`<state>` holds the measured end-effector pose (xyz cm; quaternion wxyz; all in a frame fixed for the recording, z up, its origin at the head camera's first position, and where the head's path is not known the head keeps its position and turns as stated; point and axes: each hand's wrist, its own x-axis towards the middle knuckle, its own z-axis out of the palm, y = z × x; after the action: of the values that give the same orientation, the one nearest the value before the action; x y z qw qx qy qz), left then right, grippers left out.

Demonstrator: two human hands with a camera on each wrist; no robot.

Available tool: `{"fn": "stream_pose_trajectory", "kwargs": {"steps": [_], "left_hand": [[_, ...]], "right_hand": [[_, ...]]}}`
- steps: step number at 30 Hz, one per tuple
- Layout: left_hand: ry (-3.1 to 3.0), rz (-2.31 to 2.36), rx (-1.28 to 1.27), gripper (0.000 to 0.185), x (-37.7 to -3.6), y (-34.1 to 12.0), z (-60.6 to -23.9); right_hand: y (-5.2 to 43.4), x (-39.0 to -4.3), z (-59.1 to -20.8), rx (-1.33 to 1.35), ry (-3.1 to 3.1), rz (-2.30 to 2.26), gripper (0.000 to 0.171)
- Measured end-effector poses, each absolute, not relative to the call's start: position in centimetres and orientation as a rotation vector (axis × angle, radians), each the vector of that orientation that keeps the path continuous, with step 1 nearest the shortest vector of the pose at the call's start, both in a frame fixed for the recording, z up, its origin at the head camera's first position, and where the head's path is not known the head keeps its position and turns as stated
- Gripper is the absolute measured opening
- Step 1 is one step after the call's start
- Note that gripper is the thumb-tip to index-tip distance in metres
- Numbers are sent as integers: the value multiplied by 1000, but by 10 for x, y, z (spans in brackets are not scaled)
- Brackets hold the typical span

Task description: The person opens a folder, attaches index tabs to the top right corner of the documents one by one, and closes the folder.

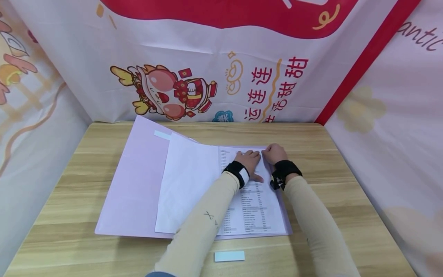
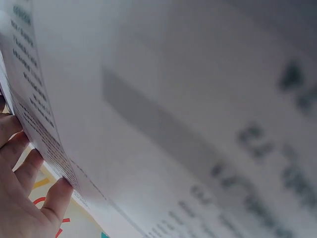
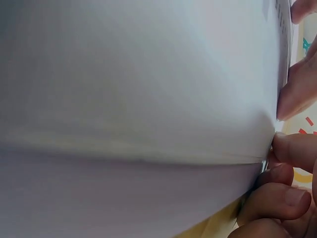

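A lilac folder (image 1: pixel 138 184) lies open on the wooden table (image 1: pixel 346 200). On it lie a blank white sheet (image 1: pixel 187 184) and, on the right half, a printed sheet (image 1: pixel 254 207) with columns of text. My left hand (image 1: pixel 250 161) rests flat on the top of the printed sheet, fingers straight (image 2: pixel 22 173) along the paper's (image 2: pixel 173 124) edge. Just to its right, my right hand (image 1: pixel 273 152) sits at the sheet's top right corner. Its curled fingers (image 3: pixel 287 193) and thumb pinch the paper's (image 3: pixel 138 99) edge, which bulges up slightly.
A small white strip (image 1: pixel 229 256) lies on the table near the front edge, between my forearms. A pale tab (image 1: pixel 162 135) sits on the folder's top left part. Printed cloth walls (image 1: pixel 214 77) close in the back and both sides.
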<state>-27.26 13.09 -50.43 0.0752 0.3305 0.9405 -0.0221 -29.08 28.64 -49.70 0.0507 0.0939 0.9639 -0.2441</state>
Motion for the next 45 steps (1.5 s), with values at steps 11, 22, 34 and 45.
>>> {"fn": "stream_pose_trajectory", "kwargs": {"steps": [11,22,34,45], "left_hand": [[2806,-56,999,107,-271,129,-502],[2815,-42,993,106,-271,127,-502],[2824,-65,985,106,-268,126,-500],[2777,-7,958,99,-263,128,-500]], "right_hand": [[298,-290,-495,328,2926,-754,23],[294,-287,-495,242,2899,-754,24],[298,-283,-496,208,2907,-804,25],[300,-283,-498,205,2906,-777,26]]}}
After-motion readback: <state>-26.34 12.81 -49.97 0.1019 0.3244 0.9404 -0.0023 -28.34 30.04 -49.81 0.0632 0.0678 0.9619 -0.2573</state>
